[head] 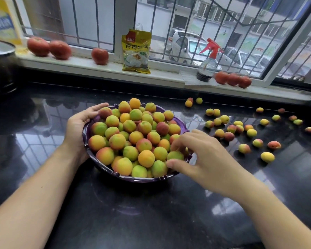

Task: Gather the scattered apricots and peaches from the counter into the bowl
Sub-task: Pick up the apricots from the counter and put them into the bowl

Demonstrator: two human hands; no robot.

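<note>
A purple bowl (104,166) stands in the middle of the black counter, heaped with several yellow, green and red apricots and peaches (133,137). My left hand (79,124) grips the bowl's left rim, fingers curled over the edge beside a reddish fruit. My right hand (201,155) hovers at the bowl's right rim, thumb and fingertips on a green-yellow fruit (175,155) at the edge of the heap. Several more fruits (241,133) lie scattered over the counter to the right.
On the windowsill behind stand several tomatoes (48,47), a yellow food packet (136,53) and a spray bottle with a red head (207,63). A dark pot (0,65) sits at the far left. The glossy black counter (133,212) stretches toward me.
</note>
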